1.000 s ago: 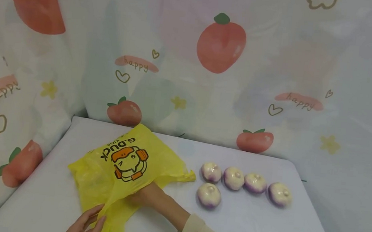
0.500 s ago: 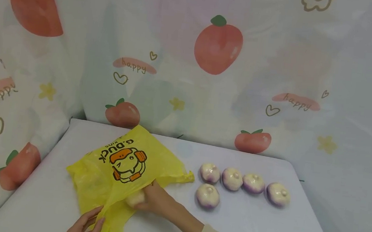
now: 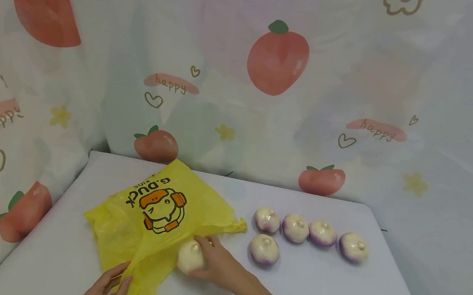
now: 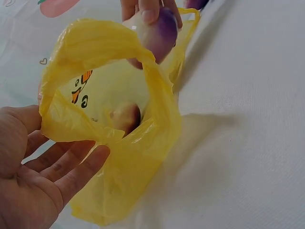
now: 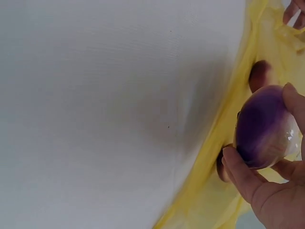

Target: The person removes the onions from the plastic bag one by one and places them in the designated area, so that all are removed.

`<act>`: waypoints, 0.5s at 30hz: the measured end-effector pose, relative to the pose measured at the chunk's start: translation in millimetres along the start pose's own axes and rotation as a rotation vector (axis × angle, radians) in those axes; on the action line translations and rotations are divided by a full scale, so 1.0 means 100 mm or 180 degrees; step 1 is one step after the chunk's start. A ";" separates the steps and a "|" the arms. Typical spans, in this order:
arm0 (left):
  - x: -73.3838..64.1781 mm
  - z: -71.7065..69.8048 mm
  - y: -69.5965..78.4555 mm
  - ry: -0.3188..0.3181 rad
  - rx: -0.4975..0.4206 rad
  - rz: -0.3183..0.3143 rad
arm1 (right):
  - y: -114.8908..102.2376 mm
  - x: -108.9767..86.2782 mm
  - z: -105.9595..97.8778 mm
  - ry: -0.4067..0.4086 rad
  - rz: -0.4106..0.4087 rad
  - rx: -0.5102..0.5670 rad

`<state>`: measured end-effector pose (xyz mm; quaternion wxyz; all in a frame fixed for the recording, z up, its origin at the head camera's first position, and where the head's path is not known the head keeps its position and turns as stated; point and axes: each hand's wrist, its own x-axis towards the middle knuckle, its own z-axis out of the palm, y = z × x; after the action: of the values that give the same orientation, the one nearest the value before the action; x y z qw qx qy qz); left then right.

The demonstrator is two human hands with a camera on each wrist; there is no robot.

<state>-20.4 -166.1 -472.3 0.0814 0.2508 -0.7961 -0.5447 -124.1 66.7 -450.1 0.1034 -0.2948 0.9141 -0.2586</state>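
Observation:
A yellow plastic bag (image 3: 209,206) printed with a duck lies on the table, its mouth toward me. My left hand (image 3: 106,286) pinches the near edge of that mouth between thumb and fingers. Just outside the opening, my right hand (image 3: 222,267) grips a white-and-purple turnip (image 3: 189,258), thumb on one side and fingers on the other. The left wrist view looks into the bag, where another turnip (image 4: 126,119) lies. Through the film in the right wrist view, a purple turnip (image 5: 260,75) shows behind the held one.
Several more turnips stand right of the bag: a row (image 3: 297,228) at the back and a single turnip (image 3: 264,250) in front of it. A white cloth covers the table (image 3: 334,290). Behind rises a fruit-printed curtain (image 3: 229,47).
My right hand has come out of the bag toward the right, bringing a turnip into view. My left hand stays at the bag's edge, and the turnips on the table keep their places.

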 end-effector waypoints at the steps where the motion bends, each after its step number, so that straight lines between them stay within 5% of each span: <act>1: 0.00 0.00 0.00 0.0006 0.0006 0.0006 | 0.01 -0.04 -0.02 0.0013 -0.0005 0.0002; 9: 0.01 0.00 -0.01 0.0018 0.0012 0.0096 | 0.14 -0.26 -0.12 0.0359 -0.0096 0.0239; 15: 0.01 -0.01 -0.03 -0.0001 0.0008 0.0086 | 0.22 -0.40 -0.21 0.0615 -0.0035 0.0757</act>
<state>-20.2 -167.8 -474.8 0.0883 0.2400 -0.8001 -0.5427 -109.7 114.9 -442.6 0.0478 -0.2593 0.8811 -0.3927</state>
